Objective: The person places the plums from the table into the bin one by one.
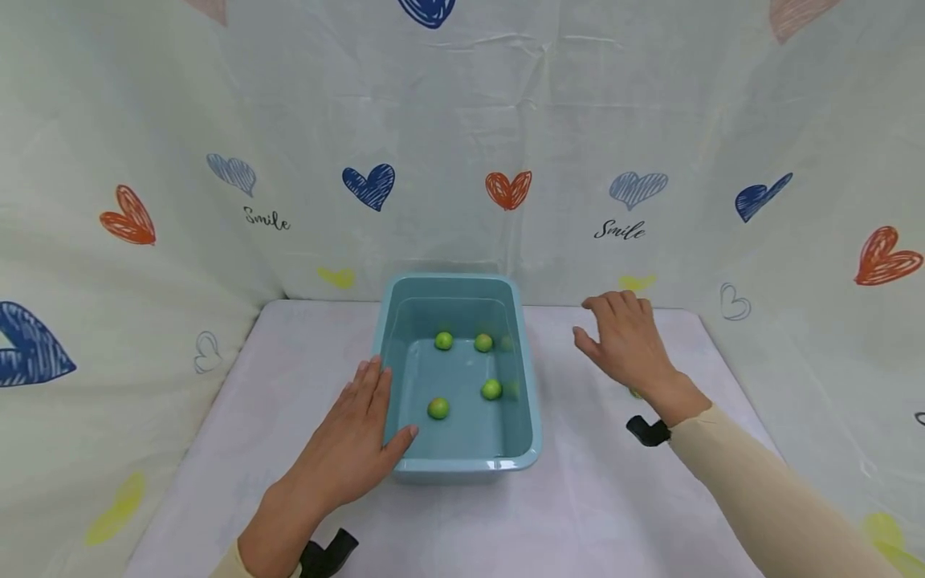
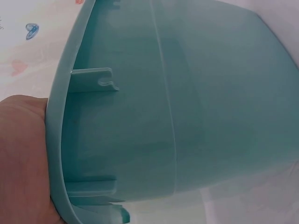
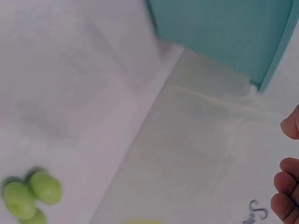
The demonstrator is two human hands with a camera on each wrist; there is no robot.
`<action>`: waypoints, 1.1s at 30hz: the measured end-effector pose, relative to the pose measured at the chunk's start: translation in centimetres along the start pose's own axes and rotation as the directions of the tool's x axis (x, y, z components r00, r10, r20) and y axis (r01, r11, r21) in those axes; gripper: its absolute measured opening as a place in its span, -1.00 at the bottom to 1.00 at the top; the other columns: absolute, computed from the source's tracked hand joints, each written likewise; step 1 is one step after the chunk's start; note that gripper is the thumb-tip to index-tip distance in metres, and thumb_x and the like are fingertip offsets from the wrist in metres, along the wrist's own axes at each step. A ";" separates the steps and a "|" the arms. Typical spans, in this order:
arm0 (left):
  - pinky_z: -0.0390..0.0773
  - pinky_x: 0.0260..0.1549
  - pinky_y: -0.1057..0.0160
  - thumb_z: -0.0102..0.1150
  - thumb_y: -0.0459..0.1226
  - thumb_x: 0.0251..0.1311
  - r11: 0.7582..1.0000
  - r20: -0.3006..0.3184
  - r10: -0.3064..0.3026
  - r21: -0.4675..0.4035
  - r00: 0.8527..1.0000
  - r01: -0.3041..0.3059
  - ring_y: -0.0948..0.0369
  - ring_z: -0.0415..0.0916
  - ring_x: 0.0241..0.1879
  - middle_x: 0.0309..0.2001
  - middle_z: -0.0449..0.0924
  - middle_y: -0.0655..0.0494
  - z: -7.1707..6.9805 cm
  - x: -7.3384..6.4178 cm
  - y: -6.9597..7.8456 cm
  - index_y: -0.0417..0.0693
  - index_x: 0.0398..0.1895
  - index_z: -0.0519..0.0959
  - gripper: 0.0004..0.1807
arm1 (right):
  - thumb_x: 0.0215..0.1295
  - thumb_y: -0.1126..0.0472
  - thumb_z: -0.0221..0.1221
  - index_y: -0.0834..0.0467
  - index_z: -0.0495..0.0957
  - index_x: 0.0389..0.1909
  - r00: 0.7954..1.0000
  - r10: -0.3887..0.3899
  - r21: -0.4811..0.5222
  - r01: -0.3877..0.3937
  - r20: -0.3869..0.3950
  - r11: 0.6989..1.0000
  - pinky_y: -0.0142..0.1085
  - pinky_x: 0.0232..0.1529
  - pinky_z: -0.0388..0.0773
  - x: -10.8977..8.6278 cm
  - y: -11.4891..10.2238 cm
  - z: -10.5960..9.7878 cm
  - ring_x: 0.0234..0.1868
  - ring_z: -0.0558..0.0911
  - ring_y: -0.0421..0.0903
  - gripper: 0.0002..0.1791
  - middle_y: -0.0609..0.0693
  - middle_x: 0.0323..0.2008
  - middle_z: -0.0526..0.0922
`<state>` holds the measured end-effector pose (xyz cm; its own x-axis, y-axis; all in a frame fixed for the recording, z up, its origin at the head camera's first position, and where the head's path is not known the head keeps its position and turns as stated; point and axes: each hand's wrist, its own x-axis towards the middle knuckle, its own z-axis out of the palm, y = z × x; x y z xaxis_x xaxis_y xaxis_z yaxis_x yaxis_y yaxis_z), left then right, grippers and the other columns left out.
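Note:
A light blue-green plastic tub [image 1: 462, 464] stands on the table with several small round green fruits [image 1: 438, 408] lying apart on its floor. Flat along the tub's left rim lies my left hand [image 1: 343, 449], its fingers straight and the thumb reaching over the near corner. My right hand [image 1: 627, 341] hovers above the table to the right of the tub, fingers loosely bent, thumb apart, nothing visible between them. More green fruits [image 3: 19, 199] sit close together in the right wrist view; in the head view my right wrist mostly covers them.
White cloth covers the table [image 1: 578, 498]. Behind and at the sides hangs a pale sheet [image 1: 448, 120] printed with hearts and "Smile". The tub's outer wall [image 2: 224, 102] fills much of the left wrist view.

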<state>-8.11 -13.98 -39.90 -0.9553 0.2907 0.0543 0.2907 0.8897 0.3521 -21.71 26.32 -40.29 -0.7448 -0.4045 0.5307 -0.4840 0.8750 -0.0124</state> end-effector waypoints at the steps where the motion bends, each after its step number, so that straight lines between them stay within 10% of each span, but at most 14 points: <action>1: 0.12 0.57 -0.26 0.12 0.11 0.52 1.000 0.002 0.000 -0.003 1.000 0.000 -0.23 -0.17 0.69 0.69 -0.16 -0.34 0.0 0.0 0.0 -0.45 0.63 0.04 -0.03 | 0.32 0.08 0.33 0.34 0.55 0.06 0.999 0.032 -0.011 -0.032 0.005 0.999 0.14 -0.07 0.39 -0.8 0.8 0.1 -0.02 0.47 0.27 -0.54 0.26 -0.07 0.60; 9: 0.12 0.57 -0.26 0.12 0.09 0.52 1.000 0.014 -0.004 -0.010 1.000 0.004 -0.24 -0.19 0.69 0.69 -0.18 -0.34 -0.2 0.1 0.1 -0.44 0.63 0.03 -0.03 | 0.33 0.11 0.36 0.40 0.55 0.09 0.952 0.279 -0.036 -0.276 0.123 0.960 0.31 0.06 0.33 -7.6 5.8 1.6 0.10 0.43 0.39 -0.51 0.38 0.00 0.60; 17: 0.13 0.57 -0.26 0.11 0.10 0.53 1.000 0.015 -0.005 -0.013 1.000 0.005 -0.23 -0.20 0.69 0.69 -0.19 -0.34 -0.2 0.1 0.2 -0.43 0.64 0.02 -0.03 | 0.24 0.06 0.41 0.41 0.53 0.06 0.939 0.298 -0.089 -0.286 0.172 0.954 0.31 -0.04 0.38 -13.0 8.4 3.9 0.05 0.46 0.39 -0.43 0.40 -0.04 0.61; 33: 0.16 0.55 -0.28 0.12 0.10 0.52 1.000 0.010 -0.005 -0.016 1.000 0.005 -0.25 -0.19 0.68 0.69 -0.19 -0.34 0.1 0.1 0.0 -0.43 0.64 0.01 -0.02 | 0.25 0.08 0.40 0.41 0.47 0.05 0.919 0.289 -0.129 -0.263 0.268 0.956 0.28 0.01 0.39 -14.7 9.8 5.8 0.06 0.46 0.36 -0.44 0.35 -0.05 0.57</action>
<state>-8.24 -13.91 -39.93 -0.9562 0.2896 0.0428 0.2846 0.8855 0.3674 -18.15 39.26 -53.07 -0.9474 -0.1903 0.2573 -0.2077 0.9773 -0.0421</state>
